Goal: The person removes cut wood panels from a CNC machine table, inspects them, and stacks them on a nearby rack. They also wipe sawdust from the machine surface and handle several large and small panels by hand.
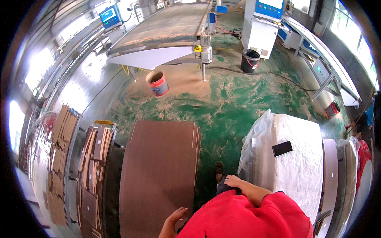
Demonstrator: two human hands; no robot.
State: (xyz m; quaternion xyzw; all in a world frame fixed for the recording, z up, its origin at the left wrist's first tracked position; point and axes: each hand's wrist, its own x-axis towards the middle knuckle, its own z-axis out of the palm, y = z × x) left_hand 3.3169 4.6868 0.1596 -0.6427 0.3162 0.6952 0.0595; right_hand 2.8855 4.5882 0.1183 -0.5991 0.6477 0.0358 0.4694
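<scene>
My left hand [177, 215] is low over the near right edge of a stack of brown boards [158, 170]. Its fingers are stretched out, with nothing in them; whether it touches the top board I cannot tell. In front of my body, my right hand [232, 181] lies against my dark trousers, fingers loosely bent and holding nothing visible. To my right, a black phone [282, 148] lies flat on a white-covered stack [298, 170], whose left side is wrapped in clear plastic.
Racks of narrow brown boards [93, 170] stand at the left. Ahead is a dusty conveyor table [162, 27], with a red-grey bucket [157, 84] before it. A black bucket [250, 61] sits beside a white machine cabinet [260, 33]. A cable crosses the dusty green floor [222, 115].
</scene>
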